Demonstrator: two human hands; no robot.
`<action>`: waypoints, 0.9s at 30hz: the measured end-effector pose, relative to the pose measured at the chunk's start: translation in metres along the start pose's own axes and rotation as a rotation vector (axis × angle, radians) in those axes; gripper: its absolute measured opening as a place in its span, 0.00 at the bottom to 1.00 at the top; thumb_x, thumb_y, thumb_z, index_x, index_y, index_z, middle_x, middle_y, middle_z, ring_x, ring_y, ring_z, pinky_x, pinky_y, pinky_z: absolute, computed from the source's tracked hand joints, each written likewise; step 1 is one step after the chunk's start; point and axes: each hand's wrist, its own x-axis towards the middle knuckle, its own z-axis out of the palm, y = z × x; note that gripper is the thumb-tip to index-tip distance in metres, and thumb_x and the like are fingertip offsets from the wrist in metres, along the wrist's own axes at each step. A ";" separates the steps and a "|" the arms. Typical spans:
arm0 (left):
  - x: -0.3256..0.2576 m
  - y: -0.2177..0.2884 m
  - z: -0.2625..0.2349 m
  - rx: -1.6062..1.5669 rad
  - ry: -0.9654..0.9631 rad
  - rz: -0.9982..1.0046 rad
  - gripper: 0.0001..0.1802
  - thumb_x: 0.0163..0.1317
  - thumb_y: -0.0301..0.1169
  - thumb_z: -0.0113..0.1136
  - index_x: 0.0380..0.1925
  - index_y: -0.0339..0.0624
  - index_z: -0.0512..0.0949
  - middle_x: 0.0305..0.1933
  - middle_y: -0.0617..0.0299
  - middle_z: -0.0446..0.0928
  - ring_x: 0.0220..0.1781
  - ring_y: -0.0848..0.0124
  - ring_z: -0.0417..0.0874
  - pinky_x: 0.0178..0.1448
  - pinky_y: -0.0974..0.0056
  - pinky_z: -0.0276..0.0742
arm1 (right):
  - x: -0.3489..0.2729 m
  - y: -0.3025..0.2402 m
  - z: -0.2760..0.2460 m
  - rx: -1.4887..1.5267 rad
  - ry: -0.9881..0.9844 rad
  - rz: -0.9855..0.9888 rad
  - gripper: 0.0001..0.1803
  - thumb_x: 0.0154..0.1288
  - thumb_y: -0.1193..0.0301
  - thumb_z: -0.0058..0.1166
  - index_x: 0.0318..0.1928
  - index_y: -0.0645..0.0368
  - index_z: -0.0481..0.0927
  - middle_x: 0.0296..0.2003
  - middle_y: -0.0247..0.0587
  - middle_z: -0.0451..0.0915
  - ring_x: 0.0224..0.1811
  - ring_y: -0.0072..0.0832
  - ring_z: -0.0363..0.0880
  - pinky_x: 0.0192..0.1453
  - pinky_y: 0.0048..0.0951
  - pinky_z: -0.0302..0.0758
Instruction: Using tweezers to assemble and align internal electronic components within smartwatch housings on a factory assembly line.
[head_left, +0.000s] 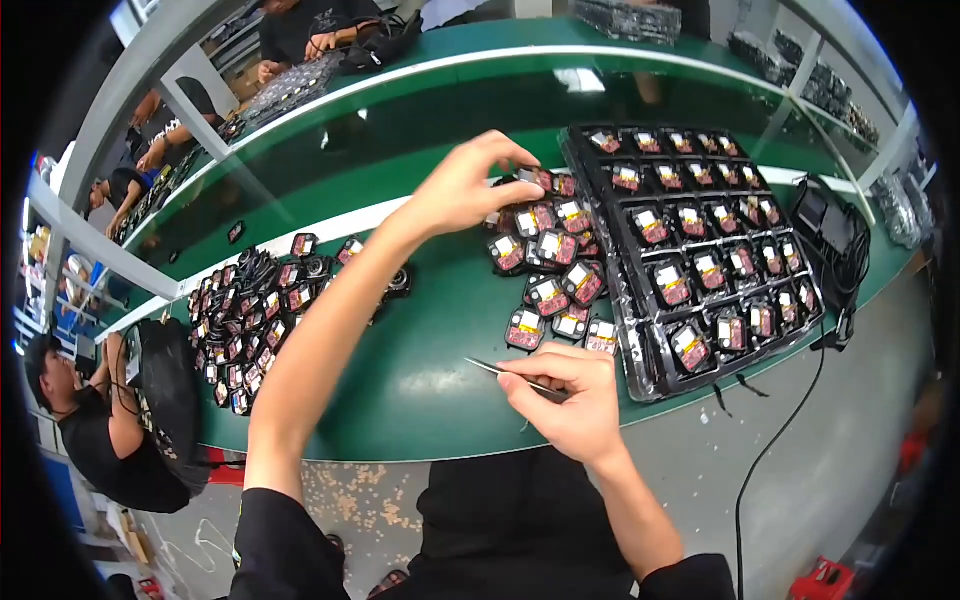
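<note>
Right hand [575,395] pinches tweezers [487,366], tips pointing left, apart from the pile [555,248] beside the tray [625,345]. Farther off, left hand [468,187], the nearer one, pinches a unit [537,178] rightward of its palm, pile's far end; unit's long axis unclear.

The left grip [468,188] holds a small module [536,179]; the right grip [568,398], a pointed metal tool [488,367].

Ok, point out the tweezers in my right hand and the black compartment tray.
Tweezers [486,366]: head view, on the bare metal near the tip.
Black compartment tray [617,285]: head view, on its left rim.
</note>
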 end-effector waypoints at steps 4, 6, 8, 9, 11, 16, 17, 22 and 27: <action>0.006 -0.019 0.022 0.087 0.022 0.118 0.25 0.69 0.43 0.78 0.58 0.38 0.88 0.56 0.50 0.87 0.60 0.53 0.86 0.65 0.52 0.81 | 0.002 -0.001 0.006 0.011 -0.014 -0.011 0.08 0.63 0.81 0.73 0.43 0.67 0.95 0.23 0.32 0.83 0.22 0.13 0.71 0.26 0.23 0.63; 0.000 -0.005 0.018 0.030 0.002 0.042 0.24 0.71 0.43 0.75 0.59 0.39 0.87 0.59 0.49 0.87 0.64 0.51 0.85 0.71 0.50 0.78 | -0.002 0.008 0.006 0.025 0.037 0.012 0.08 0.63 0.81 0.73 0.43 0.66 0.95 0.22 0.30 0.81 0.22 0.13 0.70 0.26 0.23 0.62; -0.013 -0.009 0.006 0.047 0.037 0.067 0.23 0.72 0.42 0.74 0.60 0.41 0.87 0.61 0.51 0.86 0.67 0.52 0.83 0.73 0.50 0.77 | -0.005 0.008 0.003 0.007 0.049 0.047 0.08 0.62 0.80 0.74 0.42 0.65 0.95 0.22 0.29 0.79 0.22 0.13 0.69 0.27 0.23 0.60; -0.021 -0.014 -0.007 0.071 0.014 0.008 0.22 0.73 0.40 0.73 0.61 0.42 0.86 0.63 0.53 0.85 0.69 0.52 0.81 0.75 0.49 0.75 | -0.005 0.008 0.000 0.004 0.051 0.057 0.08 0.63 0.80 0.74 0.42 0.65 0.95 0.22 0.29 0.79 0.22 0.12 0.69 0.27 0.22 0.60; -0.049 -0.049 -0.044 0.237 0.040 -0.042 0.21 0.73 0.40 0.71 0.61 0.43 0.86 0.63 0.53 0.85 0.70 0.51 0.81 0.76 0.48 0.75 | -0.006 0.003 0.002 0.018 0.045 0.069 0.08 0.63 0.80 0.74 0.43 0.65 0.95 0.22 0.29 0.79 0.23 0.12 0.69 0.27 0.22 0.59; -0.152 -0.141 -0.156 0.858 0.080 -0.592 0.21 0.75 0.44 0.66 0.63 0.49 0.85 0.65 0.48 0.84 0.73 0.46 0.81 0.76 0.43 0.77 | -0.001 0.001 0.001 0.025 0.017 0.058 0.09 0.61 0.81 0.73 0.43 0.66 0.95 0.22 0.32 0.82 0.23 0.13 0.70 0.27 0.21 0.61; -0.176 -0.156 -0.174 0.943 0.112 -0.745 0.22 0.75 0.46 0.65 0.64 0.50 0.85 0.65 0.47 0.83 0.73 0.45 0.81 0.75 0.42 0.78 | -0.001 0.000 0.000 0.031 0.022 0.060 0.09 0.61 0.81 0.73 0.43 0.66 0.95 0.22 0.32 0.82 0.23 0.13 0.70 0.27 0.21 0.61; -0.246 -0.187 -0.219 0.988 0.184 -1.023 0.24 0.77 0.52 0.61 0.61 0.48 0.84 0.65 0.45 0.82 0.69 0.42 0.83 0.70 0.37 0.81 | -0.002 0.001 -0.002 -0.018 0.009 0.042 0.09 0.61 0.81 0.73 0.43 0.67 0.95 0.22 0.33 0.83 0.22 0.13 0.71 0.26 0.21 0.62; -0.253 -0.175 -0.234 0.823 0.310 -0.745 0.20 0.71 0.40 0.72 0.53 0.35 0.87 0.50 0.40 0.85 0.58 0.42 0.87 0.64 0.46 0.83 | 0.002 -0.004 0.003 -0.031 -0.044 0.014 0.08 0.62 0.81 0.73 0.43 0.66 0.95 0.22 0.33 0.83 0.22 0.13 0.72 0.26 0.21 0.61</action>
